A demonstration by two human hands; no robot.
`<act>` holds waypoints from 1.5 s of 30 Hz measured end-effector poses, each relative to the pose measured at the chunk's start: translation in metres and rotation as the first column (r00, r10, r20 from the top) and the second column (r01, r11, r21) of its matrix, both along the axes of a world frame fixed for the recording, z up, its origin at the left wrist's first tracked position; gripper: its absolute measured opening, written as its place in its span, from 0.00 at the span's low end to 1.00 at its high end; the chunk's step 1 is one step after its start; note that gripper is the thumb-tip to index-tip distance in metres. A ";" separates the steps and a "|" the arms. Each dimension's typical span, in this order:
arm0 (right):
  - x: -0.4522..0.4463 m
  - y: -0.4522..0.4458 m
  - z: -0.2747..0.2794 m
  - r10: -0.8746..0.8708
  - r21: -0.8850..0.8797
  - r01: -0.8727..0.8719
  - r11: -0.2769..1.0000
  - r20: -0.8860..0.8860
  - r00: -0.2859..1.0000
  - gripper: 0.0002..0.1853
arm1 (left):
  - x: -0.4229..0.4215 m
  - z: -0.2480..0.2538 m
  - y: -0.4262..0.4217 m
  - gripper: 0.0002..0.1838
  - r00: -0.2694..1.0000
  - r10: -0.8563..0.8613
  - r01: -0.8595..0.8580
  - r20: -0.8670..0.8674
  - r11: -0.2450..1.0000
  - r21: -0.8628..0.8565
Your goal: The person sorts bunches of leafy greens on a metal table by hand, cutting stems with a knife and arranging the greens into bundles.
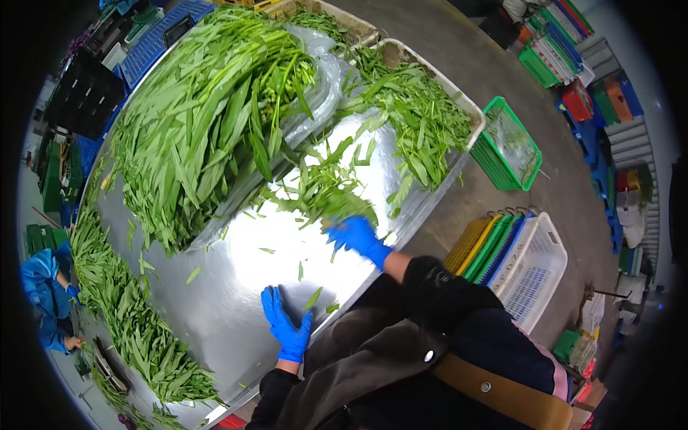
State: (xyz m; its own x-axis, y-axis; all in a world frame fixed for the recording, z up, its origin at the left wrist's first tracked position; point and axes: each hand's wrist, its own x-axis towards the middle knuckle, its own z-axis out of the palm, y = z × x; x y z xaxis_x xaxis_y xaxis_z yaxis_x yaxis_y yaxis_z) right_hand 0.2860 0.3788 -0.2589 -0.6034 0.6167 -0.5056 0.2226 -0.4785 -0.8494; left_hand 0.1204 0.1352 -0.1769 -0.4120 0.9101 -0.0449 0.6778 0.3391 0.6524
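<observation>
My left hand (287, 328), in a blue glove, rests open on the shiny metal table (222, 301) near its front edge, fingers spread. A few loose leaves (313, 298) lie just beside it. My right hand (360, 239), also blue-gloved, is at a small heap of loose greens (326, 188); motion smears its fingers and the leaves against them, so their grip is unclear. A big pile of long-leaved greens, like water spinach (208, 122), lies on clear plastic sheeting (326, 82) on the far side of the heap.
A tray (479, 129) of leaves sits at the table's right edge. Beyond stand a green basket (505, 154) and a white crate (537, 272) with colored baskets (491, 244). More greens (136, 322) line the left edge, where another person's blue sleeve (39, 279) shows.
</observation>
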 end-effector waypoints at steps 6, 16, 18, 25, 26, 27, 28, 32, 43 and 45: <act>0.100 0.189 0.042 -0.380 0.156 0.360 0.920 0.130 0.916 0.15 | -0.006 0.014 0.050 0.48 0.999 0.034 -0.030 -0.041 0.995 0.098; 0.079 0.199 0.051 -0.670 -0.087 0.665 0.741 -0.138 0.729 0.11 | -0.066 0.144 0.227 0.51 0.967 0.032 0.102 -0.255 0.863 0.496; 0.074 0.169 0.026 -0.575 0.145 0.564 0.813 0.042 0.817 0.11 | -0.070 0.166 0.267 0.50 0.947 0.030 0.142 -0.321 0.855 0.499; 0.075 0.167 0.082 -0.235 0.625 -0.216 0.750 0.557 0.796 0.23 | -0.060 0.175 0.368 0.62 0.836 -0.089 0.226 -0.541 0.955 0.192; 0.073 0.178 0.092 -0.166 0.625 -0.415 0.661 0.661 0.731 0.25 | -0.061 0.170 0.378 0.63 0.824 -0.107 0.233 -0.556 0.959 0.160; 0.072 0.190 0.105 -0.117 0.589 -0.597 0.545 0.758 0.641 0.27 | -0.063 0.166 0.386 0.64 0.812 -0.103 0.213 -0.574 0.969 0.128; 0.065 0.205 0.127 -0.096 0.684 -0.529 0.502 0.652 0.752 0.29 | -0.064 0.164 0.393 0.65 0.800 -0.099 0.194 -0.592 0.976 0.099; 0.008 0.264 0.205 0.032 0.899 -0.034 0.437 0.022 0.999 0.33 | -0.078 0.165 0.416 0.66 0.754 -0.101 0.150 -0.649 0.988 0.020; -0.135 0.370 0.204 0.382 0.971 -0.229 -0.068 0.237 0.893 0.49 | -0.122 0.180 0.442 0.64 0.814 -0.242 0.212 -0.528 0.970 -0.118; -0.145 0.374 0.203 0.392 0.964 -0.265 -0.015 0.250 0.885 0.50 | -0.134 0.179 0.450 0.59 0.825 -0.221 0.227 -0.520 0.972 -0.053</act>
State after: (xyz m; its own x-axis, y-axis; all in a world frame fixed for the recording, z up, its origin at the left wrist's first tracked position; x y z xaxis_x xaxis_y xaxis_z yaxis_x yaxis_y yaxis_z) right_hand 0.1410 0.7527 -0.0563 -0.8908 0.2191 0.3981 0.0000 0.8760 -0.4823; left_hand -0.0138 0.5855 0.0025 -0.1568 0.9794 0.1273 0.9737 0.1317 0.1857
